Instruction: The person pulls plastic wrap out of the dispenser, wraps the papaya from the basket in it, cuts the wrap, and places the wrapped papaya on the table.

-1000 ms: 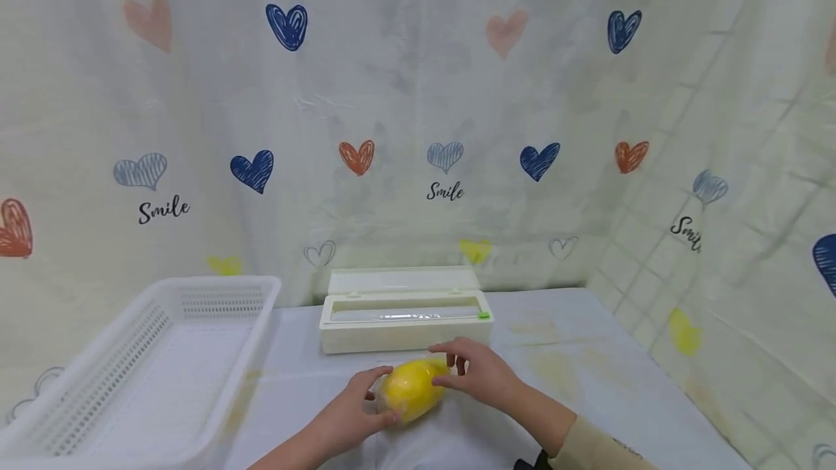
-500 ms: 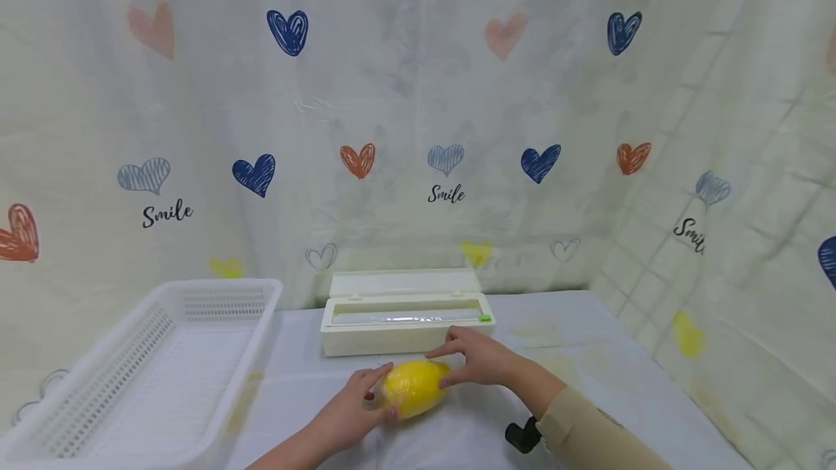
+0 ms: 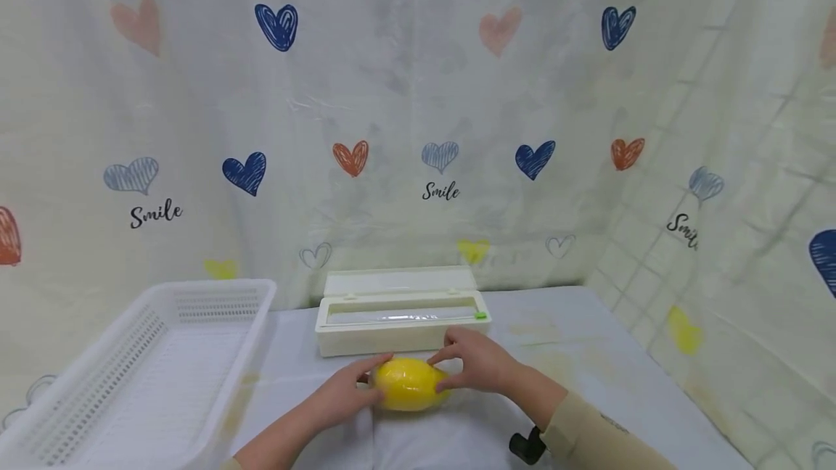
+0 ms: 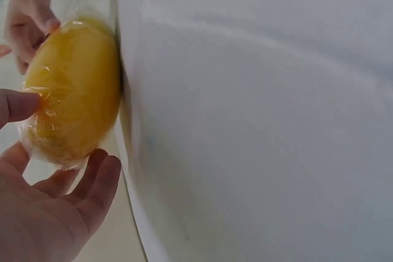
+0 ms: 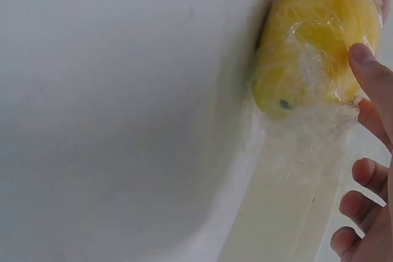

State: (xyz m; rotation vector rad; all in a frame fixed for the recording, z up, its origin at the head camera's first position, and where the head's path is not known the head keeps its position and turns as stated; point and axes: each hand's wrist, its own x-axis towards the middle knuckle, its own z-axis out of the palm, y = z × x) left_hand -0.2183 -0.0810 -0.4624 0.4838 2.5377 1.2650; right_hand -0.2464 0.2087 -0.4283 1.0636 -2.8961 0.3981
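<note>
A yellow oval fruit (image 3: 410, 384) in clear cling film lies on the white-covered table in the head view; its exact kind is unclear. My left hand (image 3: 344, 392) holds the left end, with the thumb on the near side and fingers around the far side. At the right end, my right hand (image 3: 480, 360) pinches the wrapped fruit between thumb and index finger. Loose film (image 5: 307, 142) trails from that end in the right wrist view, where the other fingers stay off the fruit. The left wrist view shows my left thumb (image 4: 18, 105) pressing the film.
Behind the hands stands a white cling film dispenser (image 3: 401, 336), its lid raised, with a roll inside and a green slider (image 3: 480, 315). A white perforated basket (image 3: 257, 339) is at the left. Beside my right sleeve is a black object (image 3: 525, 447). A heart-print curtain (image 3: 392, 231) hangs behind.
The fruit has turned so its long side lies more level, and shifted slightly left. My right hand has lowered its thumb and index finger onto the right end. My left hand kept its hold.
</note>
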